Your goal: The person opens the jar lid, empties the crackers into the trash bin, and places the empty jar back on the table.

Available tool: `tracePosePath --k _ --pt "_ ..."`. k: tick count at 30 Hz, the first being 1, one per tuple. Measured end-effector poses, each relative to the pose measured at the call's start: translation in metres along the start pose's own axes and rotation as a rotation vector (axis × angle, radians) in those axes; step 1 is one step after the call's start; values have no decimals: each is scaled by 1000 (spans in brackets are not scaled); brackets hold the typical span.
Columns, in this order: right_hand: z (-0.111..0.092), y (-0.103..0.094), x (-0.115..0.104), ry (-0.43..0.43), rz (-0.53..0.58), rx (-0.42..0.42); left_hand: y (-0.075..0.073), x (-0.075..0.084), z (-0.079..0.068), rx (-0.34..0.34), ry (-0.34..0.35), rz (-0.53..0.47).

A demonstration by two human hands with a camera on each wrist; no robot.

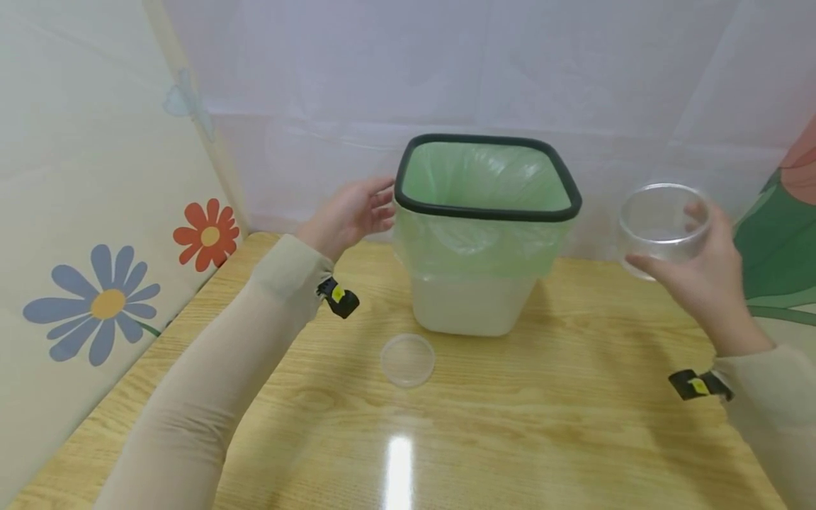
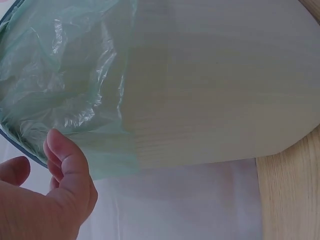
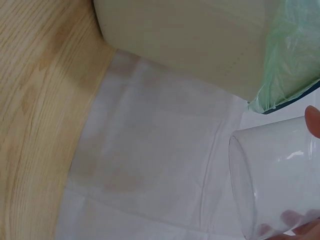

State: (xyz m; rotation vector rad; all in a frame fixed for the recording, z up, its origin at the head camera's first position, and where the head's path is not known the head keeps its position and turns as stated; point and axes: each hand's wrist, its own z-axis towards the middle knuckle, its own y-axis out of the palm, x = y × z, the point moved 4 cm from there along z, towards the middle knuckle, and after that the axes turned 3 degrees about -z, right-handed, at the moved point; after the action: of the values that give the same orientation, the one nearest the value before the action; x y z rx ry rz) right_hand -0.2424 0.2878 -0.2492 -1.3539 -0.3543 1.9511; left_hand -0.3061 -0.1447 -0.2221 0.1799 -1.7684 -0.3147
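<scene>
A white trash bin [image 1: 468,301] stands on the table, lined with a green plastic bag [image 1: 472,244] folded over its outside under a black rim ring [image 1: 491,212]. My left hand [image 1: 355,214] is beside the bin's upper left side, its fingers loosely bent and holding nothing. In the left wrist view its fingertips overlap the bag; whether they touch it I cannot tell. To the right of the bin my right hand [image 1: 710,265] grips a clear round jar [image 1: 663,230] above the table, thumb and fingers around its wall. The jar [image 3: 275,175] looks see-through with nothing visible inside.
A clear round lid [image 1: 408,361] lies flat on the wooden table [image 1: 510,425] in front of the bin. Behind stands a wall covered in pale sheeting [image 1: 350,71]. A flower-printed panel [image 1: 108,304] borders the left side, and another printed panel [image 1: 778,241] the right.
</scene>
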Motion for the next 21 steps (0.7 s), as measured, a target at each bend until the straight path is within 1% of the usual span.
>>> tracePosePath --k 4,13,21 --pt "-1 1 1 -1 8 -3 -2 -2 0 18 -1 -8" --pt "-7 4 0 2 10 -15 -4 -8 -1 55 -1 18" --pt "-10 6 2 -4 13 -35 -5 -11 -5 64 2 49"
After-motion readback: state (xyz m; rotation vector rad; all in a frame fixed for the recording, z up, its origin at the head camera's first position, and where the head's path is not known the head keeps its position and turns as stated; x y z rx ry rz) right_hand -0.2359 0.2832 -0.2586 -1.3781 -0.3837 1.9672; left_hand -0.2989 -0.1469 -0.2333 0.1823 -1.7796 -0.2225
